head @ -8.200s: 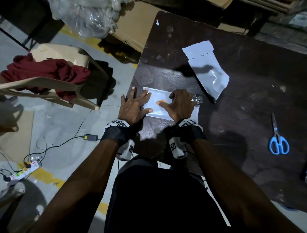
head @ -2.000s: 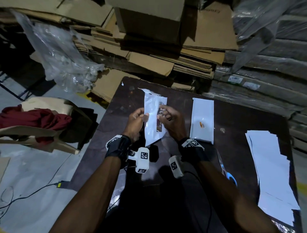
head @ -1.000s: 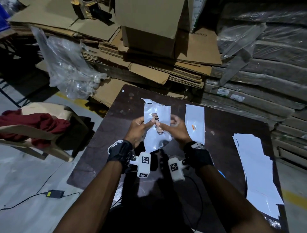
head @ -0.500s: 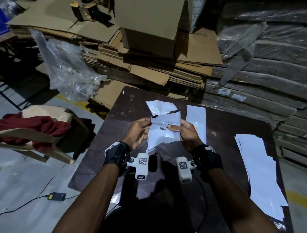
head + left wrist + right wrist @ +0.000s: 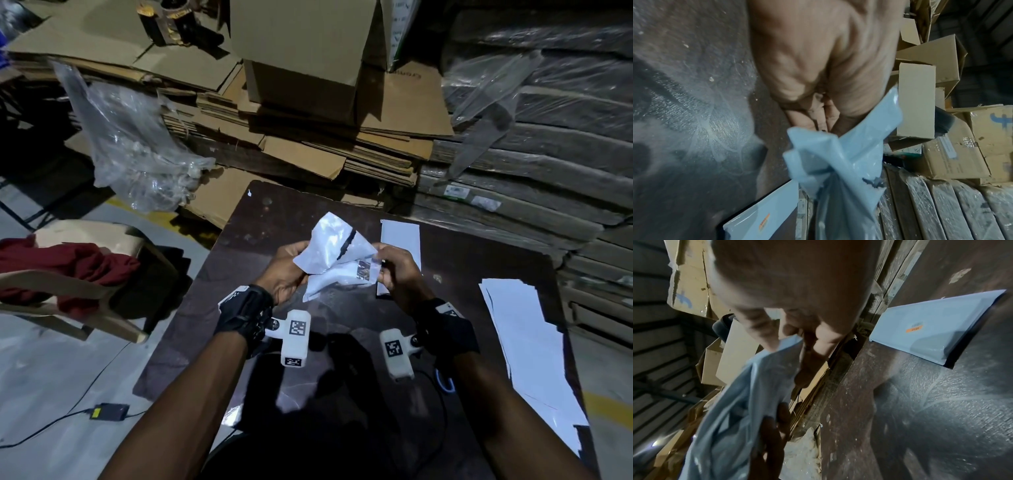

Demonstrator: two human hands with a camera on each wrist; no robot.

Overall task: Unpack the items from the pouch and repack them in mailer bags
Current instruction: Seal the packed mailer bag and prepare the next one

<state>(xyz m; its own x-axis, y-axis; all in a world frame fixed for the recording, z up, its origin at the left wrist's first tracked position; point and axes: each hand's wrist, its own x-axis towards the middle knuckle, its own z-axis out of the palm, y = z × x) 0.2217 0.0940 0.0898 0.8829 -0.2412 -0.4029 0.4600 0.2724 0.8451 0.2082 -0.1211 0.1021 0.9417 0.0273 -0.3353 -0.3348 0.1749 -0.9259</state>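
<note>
I hold a crumpled white pouch (image 5: pixel 334 253) above the dark table (image 5: pixel 479 274), folded over on itself. My left hand (image 5: pixel 291 265) grips its left side, and my right hand (image 5: pixel 390 270) pinches its right edge beside a small dark item (image 5: pixel 363 269) that shows at the pouch's mouth. The left wrist view has the pouch (image 5: pixel 840 160) bunched under the fingers (image 5: pixel 813 118). In the right wrist view the pouch (image 5: pixel 740 402) hangs from my fingertips (image 5: pixel 772 340). A flat white mailer bag (image 5: pixel 400 240) with an orange label (image 5: pixel 913 329) lies on the table behind my right hand.
A stack of white mailer bags (image 5: pixel 527 356) lies at the table's right edge. Blue-handled scissors (image 5: pixel 445 382) peek out under my right forearm. Flattened cardboard (image 5: pixel 308 150) and a box are piled behind the table. A chair with a red cloth (image 5: pixel 68 267) stands at left.
The pouch has gone from long and upright to folded and crumpled between my hands. My hands have spread a little apart.
</note>
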